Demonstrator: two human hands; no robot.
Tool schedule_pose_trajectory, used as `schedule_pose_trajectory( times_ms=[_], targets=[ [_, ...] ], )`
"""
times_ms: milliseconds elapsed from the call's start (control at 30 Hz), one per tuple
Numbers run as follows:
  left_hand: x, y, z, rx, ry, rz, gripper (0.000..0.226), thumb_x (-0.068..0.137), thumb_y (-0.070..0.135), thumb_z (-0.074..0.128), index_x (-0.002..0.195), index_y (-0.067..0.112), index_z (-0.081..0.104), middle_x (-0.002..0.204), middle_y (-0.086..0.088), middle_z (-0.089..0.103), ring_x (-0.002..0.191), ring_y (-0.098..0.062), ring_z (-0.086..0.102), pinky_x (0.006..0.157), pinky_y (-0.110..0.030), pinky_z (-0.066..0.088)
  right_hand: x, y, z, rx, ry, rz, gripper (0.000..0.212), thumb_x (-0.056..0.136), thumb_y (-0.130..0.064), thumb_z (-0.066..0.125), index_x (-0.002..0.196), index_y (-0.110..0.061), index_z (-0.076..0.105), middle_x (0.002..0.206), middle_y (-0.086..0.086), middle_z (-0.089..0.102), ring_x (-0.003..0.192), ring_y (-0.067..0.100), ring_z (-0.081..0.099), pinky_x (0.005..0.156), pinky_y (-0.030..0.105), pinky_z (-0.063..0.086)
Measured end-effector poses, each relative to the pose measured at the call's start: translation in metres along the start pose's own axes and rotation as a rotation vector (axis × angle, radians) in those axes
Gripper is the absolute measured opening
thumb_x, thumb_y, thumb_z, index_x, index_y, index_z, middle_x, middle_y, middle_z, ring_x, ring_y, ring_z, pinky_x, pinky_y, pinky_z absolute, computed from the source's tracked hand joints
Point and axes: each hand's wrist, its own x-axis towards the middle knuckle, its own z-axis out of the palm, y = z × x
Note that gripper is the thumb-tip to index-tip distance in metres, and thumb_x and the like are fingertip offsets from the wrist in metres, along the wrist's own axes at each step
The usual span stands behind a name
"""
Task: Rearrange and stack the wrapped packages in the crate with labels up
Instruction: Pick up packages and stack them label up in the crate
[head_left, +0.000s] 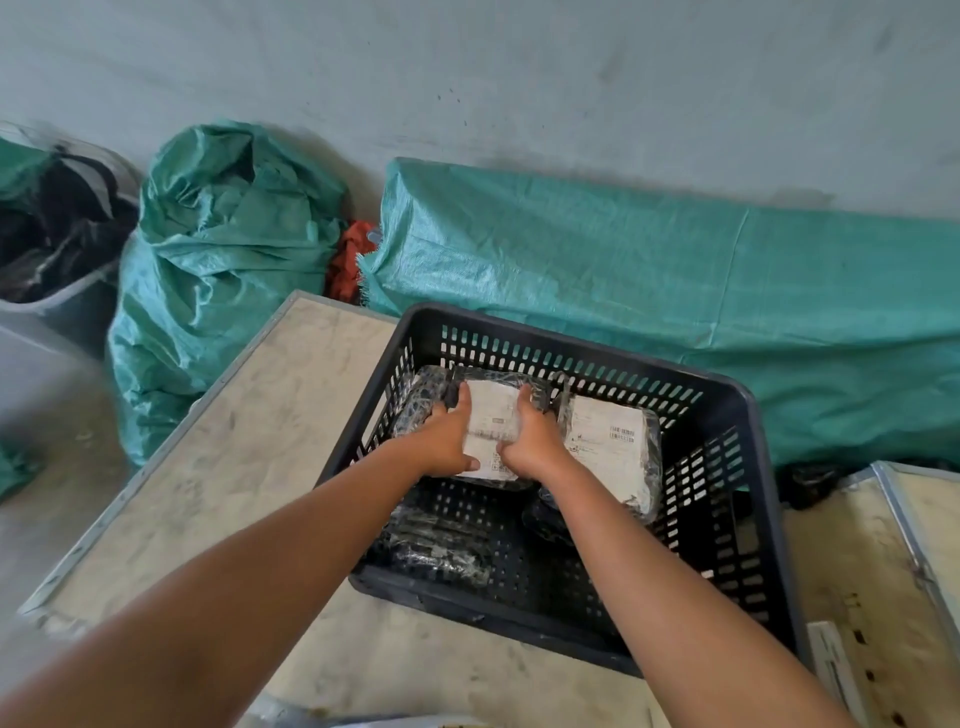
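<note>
Counter (249, 457) carries black crate (743, 467) with wrapped packages, two label-up. Left hand (447, 441) and right hand (530, 439) grip the rear-left package (491, 415) from both sides.

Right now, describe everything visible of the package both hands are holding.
The clear-wrapped dark package with a white label lies flat, label up, at the far left of the black slotted plastic crate. The left hand and right hand press on its top from either side. Printed barcodes show; the text is unreadable.
</note>
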Motion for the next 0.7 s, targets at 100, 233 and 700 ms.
schedule_pose_trajectory(
  times_ms=[100, 233, 700],
  targets=[
    [0.011, 0.003, 0.005, 0.117, -0.050, -0.077, 0.131, 0.087, 0.024, 0.078, 0.151, 0.020, -0.036, 0.164, -0.030, -0.008, 0.152, -0.044, 0.007, 0.120, -0.057, 0.021, 0.004, 0.003, 0.010, -0.046, -0.016, 0.049, 0.114, 0.092, -0.006, 0.068, 0.160, -0.038, -0.018, 0.167, 0.026, 0.002, 0.118, 0.035, 0.061, 0.072, 0.031, 0.056],
    [0.024, 0.007, 0.014, 0.242, -0.068, -0.148, 0.129, 0.087, 0.029, 0.078, 0.152, 0.010, -0.032, 0.162, -0.035, 0.000, 0.147, -0.046, 0.026, 0.118, -0.051, 0.031, 0.004, 0.002, 0.025, -0.028, 0.000, 0.094, 0.122, 0.089, 0.003, 0.069, 0.158, -0.039, -0.022, 0.166, 0.020, -0.028, 0.130, 0.036, 0.054, 0.097, 0.042, 0.056],
    [0.029, -0.021, 0.058, 0.424, -0.176, -0.157, 0.105, 0.090, -0.012, 0.056, 0.160, 0.019, -0.017, 0.157, -0.020, -0.040, 0.152, -0.044, 0.003, 0.118, -0.053, 0.031, 0.009, 0.042, 0.072, -0.174, -0.094, 0.132, 0.088, 0.098, -0.003, 0.063, 0.160, 0.008, 0.001, 0.167, 0.025, -0.019, 0.155, 0.036, 0.017, 0.121, 0.028, 0.022]
  ],
)
